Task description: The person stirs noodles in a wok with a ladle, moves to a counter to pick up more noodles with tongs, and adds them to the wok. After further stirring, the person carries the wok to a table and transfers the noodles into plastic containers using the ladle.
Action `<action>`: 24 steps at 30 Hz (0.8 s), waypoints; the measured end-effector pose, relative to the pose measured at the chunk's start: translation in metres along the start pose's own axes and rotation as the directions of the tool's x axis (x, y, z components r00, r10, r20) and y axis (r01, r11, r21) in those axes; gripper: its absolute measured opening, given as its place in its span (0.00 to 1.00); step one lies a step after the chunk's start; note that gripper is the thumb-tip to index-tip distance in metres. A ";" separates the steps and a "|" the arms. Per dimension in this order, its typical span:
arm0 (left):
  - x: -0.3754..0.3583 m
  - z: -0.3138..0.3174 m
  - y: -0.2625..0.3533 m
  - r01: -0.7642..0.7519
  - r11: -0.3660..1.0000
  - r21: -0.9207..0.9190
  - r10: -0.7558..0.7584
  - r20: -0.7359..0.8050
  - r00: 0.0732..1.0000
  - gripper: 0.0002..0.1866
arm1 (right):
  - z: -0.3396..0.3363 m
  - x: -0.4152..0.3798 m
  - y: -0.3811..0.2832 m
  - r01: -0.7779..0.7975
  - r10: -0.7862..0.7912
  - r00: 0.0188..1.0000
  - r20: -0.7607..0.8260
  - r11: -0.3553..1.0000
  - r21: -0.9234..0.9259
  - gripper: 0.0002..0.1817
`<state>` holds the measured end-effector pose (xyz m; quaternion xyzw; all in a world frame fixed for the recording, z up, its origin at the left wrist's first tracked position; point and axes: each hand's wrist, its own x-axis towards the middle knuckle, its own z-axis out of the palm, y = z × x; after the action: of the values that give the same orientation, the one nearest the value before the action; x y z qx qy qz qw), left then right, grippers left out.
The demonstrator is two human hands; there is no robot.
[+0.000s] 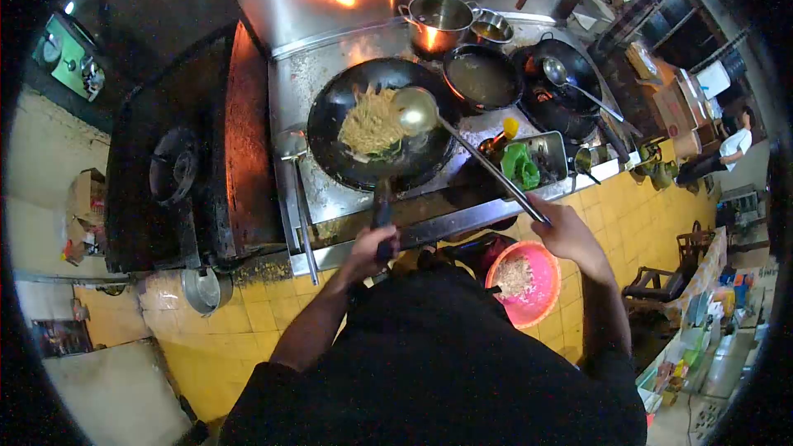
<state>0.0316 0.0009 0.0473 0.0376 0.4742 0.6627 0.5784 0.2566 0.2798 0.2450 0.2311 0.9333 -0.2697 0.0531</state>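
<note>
My left hand (372, 249) is wrapped round the handle of a large black wok (330, 161) on the stove. A light-brown heap of food that looks like noodles (363, 122) lies in the left half of the wok. In my right hand (568, 235) is the end of a long metal ladle (479, 155). The ladle's round bowl is inside the wok, at the right edge of the food. Some greenish bits show along the lower side of the heap.
Behind the wok stand a steel pot (440, 21) and a dark pan of liquid (482, 76). Another ladle (570, 83) rests in a second wok. A green bag (519, 165) sits by a metal container. A long-handled spatula (301, 198) leans left. Below is a pink basin (537, 306); a person (731, 149) stands far right.
</note>
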 end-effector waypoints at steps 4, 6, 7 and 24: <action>0.056 0.004 0.015 0.111 0.920 -0.376 -0.094 0.063 0.994 0.11 | 0.089 0.093 0.016 0.001 -0.010 0.999 0.051 0.986 0.168 0.22; 0.062 0.008 0.012 0.093 0.929 -0.359 -0.084 0.041 0.996 0.12 | 0.126 0.131 0.002 0.064 -0.076 0.996 0.041 0.970 0.236 0.16; 0.064 0.004 0.009 0.084 0.937 -0.340 -0.083 0.018 0.996 0.13 | 0.106 0.127 -0.005 0.068 -0.079 0.996 0.035 0.968 0.240 0.16; 0.028 -0.002 0.028 0.144 0.887 -0.439 -0.124 0.074 0.990 0.07 | 0.031 0.107 0.048 0.032 -0.032 0.995 0.096 0.999 -0.002 0.30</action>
<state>0.0003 0.0255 0.0513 -0.1134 0.2998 0.7107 0.6263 0.1835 0.3426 0.1718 0.2030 0.9337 -0.2795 0.0938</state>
